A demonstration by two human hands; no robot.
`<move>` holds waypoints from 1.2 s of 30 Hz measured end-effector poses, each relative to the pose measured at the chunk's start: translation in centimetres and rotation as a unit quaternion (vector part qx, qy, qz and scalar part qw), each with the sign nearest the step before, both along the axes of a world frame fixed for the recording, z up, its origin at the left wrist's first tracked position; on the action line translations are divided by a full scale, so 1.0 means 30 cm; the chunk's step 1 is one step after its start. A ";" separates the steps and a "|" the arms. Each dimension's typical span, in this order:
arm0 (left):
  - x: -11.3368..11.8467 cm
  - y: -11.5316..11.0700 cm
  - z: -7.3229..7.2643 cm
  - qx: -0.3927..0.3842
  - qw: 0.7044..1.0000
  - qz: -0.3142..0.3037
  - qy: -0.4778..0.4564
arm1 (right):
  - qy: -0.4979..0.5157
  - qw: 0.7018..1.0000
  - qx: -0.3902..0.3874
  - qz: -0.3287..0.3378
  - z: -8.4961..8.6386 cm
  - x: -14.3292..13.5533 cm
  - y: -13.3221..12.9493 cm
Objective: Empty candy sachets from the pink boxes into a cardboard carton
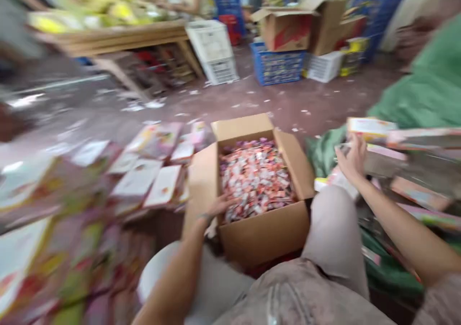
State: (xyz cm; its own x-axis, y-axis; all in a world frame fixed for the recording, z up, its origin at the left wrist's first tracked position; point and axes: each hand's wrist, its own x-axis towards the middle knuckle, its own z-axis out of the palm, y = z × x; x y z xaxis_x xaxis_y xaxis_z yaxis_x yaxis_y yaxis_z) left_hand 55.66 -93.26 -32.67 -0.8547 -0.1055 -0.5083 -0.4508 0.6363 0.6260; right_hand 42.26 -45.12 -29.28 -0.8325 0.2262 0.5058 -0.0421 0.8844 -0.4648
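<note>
Between my knees stands an open cardboard box [264, 236] with its flaps spread outward. Small wrapped candies [257, 176], mostly red, orange and white, fill much of it. My left hand [222, 206] reaches over the box's near left corner, fingers stretched out onto the candies, somewhat blurred. Off to the right, my right hand [353, 158] is bent, with thumb and fingers around the edge of a clear plastic package [342, 176]. The package's outline is hard to make out through blur. Clear boxes with printed ends [370, 126] lie around that hand.
Rows of printed packages [163, 186] cover the floor at left. Green sheeting [428, 80] rises at right. Farther back stand a wooden table [126, 34], a white crate [212, 46] and a blue crate [277, 66] under a carton [288, 30]. A person's arm shows behind the table.
</note>
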 end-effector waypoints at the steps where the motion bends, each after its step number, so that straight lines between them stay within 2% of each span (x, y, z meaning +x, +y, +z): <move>1: -0.014 -0.008 -0.025 0.002 1.000 0.018 0.001 | -0.011 0.997 0.030 0.072 -0.065 0.015 -0.128; 3: -0.034 -0.040 -0.083 0.007 0.999 0.046 0.003 | -0.064 0.971 0.093 0.210 -0.196 0.083 -0.390; 6: -0.033 -0.100 -0.136 0.030 0.996 0.073 0.029 | -0.190 0.883 0.195 0.382 -0.362 0.241 -0.712; 8: -0.022 -0.167 -0.132 0.025 0.992 0.108 0.063 | -0.273 0.814 0.245 0.451 -0.431 0.324 -0.839; 10: -0.021 -0.279 -0.107 -0.014 0.981 0.169 0.090 | -0.322 0.769 0.273 0.480 -0.461 0.365 -0.895; 13: -0.051 -0.515 -0.068 -0.099 0.954 0.269 0.092 | -0.341 0.754 0.301 0.474 -0.462 0.369 -0.896; 16: -0.100 -0.746 -0.071 -0.227 0.917 0.325 0.046 | -0.336 0.758 0.323 0.456 -0.468 0.357 -0.874; 18: -0.131 -0.861 -0.110 -0.297 0.894 0.335 -0.006 | -0.309 0.770 0.331 0.450 -0.492 0.356 -0.859; 21: -0.167 -0.976 -0.217 -0.302 0.888 0.340 -0.063 | -0.242 0.787 0.342 0.452 -0.542 0.360 -0.833; 26: -0.190 -1.090 -0.430 -0.297 0.890 0.325 -0.117 | -0.149 0.800 0.352 0.463 -0.575 0.373 -0.797; 29: -0.187 -1.107 -0.504 -0.308 0.888 0.318 -0.121 | -0.134 0.803 0.352 0.462 -0.565 0.375 -0.791; 31: -0.186 -1.096 -0.517 -0.314 0.885 0.325 -0.109 | -0.127 0.802 0.352 0.465 -0.559 0.373 -0.790; 33: -0.188 -1.081 -0.505 -0.297 0.883 0.352 -0.094 | -0.122 0.801 0.352 0.468 -0.558 0.369 -0.789; 36: -0.192 -1.069 -0.449 -0.152 0.878 0.453 -0.029 | -0.118 0.801 0.354 0.469 -0.566 0.365 -0.788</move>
State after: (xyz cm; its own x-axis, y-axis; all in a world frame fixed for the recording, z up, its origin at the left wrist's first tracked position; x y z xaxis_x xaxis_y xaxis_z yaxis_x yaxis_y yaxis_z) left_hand 49.90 -125.32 -46.14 -0.3228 -0.8675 -0.3784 -0.8839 0.1335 0.4482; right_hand 53.22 -68.75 -46.27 -0.5598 -0.8279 0.0354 -0.8267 0.5609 0.0455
